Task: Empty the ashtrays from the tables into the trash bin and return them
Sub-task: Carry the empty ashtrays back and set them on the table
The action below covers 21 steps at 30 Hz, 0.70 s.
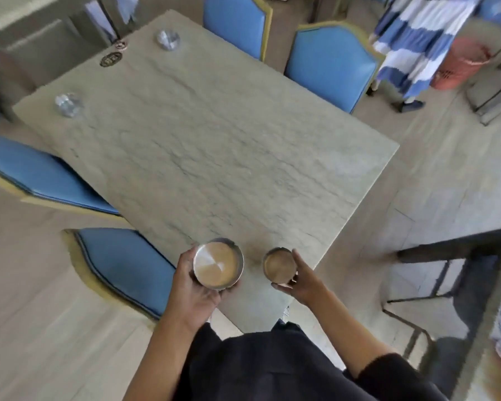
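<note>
Two round steel ashtrays are held over the near end of a pale marble table. My left hand grips the larger ashtray from below and the side. My right hand holds the smaller ashtray by its rim, just above or at the tabletop. Both look empty inside. Two more ashtrays sit on the table: a glass one at the far left corner and a metal one at the far end.
Blue padded chairs stand around the table, at left, near left and far right. A person in a blue-and-white striped skirt stands at the upper right beside a red basket. A dark table frame is at right.
</note>
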Each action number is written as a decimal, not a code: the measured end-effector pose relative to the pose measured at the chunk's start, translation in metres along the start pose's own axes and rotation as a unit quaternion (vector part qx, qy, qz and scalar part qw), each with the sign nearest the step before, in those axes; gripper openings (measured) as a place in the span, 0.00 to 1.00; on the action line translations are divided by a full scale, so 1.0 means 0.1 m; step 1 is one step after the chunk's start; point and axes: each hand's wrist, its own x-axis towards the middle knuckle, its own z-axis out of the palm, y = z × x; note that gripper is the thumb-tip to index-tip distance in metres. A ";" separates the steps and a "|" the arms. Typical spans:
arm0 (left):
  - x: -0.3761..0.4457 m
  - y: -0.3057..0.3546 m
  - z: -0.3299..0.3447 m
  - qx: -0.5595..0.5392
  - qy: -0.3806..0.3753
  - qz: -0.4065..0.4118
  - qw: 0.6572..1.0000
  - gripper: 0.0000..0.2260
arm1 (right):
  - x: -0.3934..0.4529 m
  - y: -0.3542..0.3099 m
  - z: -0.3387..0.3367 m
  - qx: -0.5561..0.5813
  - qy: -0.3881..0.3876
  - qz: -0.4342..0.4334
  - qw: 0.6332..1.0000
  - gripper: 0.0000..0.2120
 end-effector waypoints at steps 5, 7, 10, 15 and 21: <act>-0.24 -0.27 0.27 -0.070 0.044 0.039 0.996 0.19 | 0.13 -0.33 0.04 -0.084 -0.019 0.016 0.996 0.22; -0.33 -0.35 0.28 -0.102 0.045 0.052 0.992 0.22 | 0.18 -0.40 0.09 -0.101 -0.014 0.031 0.994 0.23; -0.46 -0.46 0.30 -0.126 0.059 0.076 0.987 0.21 | 0.24 -0.48 0.19 -0.147 -0.012 0.030 0.989 0.30; -0.64 -0.60 0.29 -0.148 0.084 0.096 0.981 0.23 | 0.34 -0.55 0.33 -0.244 -0.011 0.005 0.970 0.31; -0.78 -0.75 0.20 -0.186 0.089 0.106 0.973 0.22 | 0.23 -0.54 0.42 -0.392 0.025 -0.098 0.914 0.15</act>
